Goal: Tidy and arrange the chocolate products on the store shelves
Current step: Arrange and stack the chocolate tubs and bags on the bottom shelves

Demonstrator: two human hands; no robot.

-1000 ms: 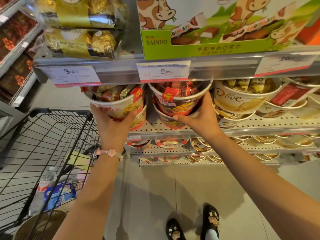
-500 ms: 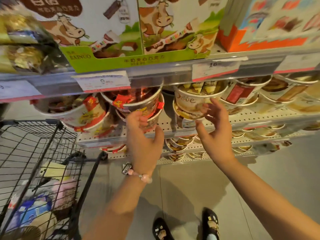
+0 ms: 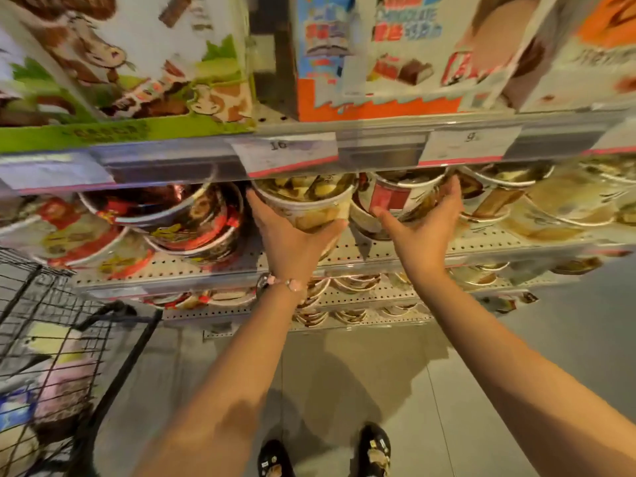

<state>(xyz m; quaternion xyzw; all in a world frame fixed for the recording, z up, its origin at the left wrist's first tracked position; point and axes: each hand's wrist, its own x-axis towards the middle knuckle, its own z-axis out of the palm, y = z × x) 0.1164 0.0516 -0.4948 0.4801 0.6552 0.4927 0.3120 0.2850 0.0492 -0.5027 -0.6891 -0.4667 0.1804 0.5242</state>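
Chocolate tubs stand stacked along a perforated metal shelf [image 3: 481,244]. My left hand [image 3: 292,235] cups the underside of a cream tub of wrapped chocolates [image 3: 306,197], thumb on its right side. My right hand [image 3: 423,232] is spread around a cream tub with a red label [image 3: 399,197], thumb at its left and fingers on its right rim. Red and yellow tubs [image 3: 192,218] sit stacked to the left. More cream tubs [image 3: 550,201] fill the right of the shelf.
The shelf above carries a green cow-print box [image 3: 130,80] and an orange and white chocolate box [image 3: 378,63], with price tags [image 3: 285,153] on its rail. A black wire cart [image 3: 69,356] with goods stands at lower left. Lower shelves hold more tubs. My feet show on the grey floor.
Both hands left the red and yellow tubs and moved right along the shelf. The left hand now holds the cream tub and the right hand wraps the red-labelled one. The view shifted right.
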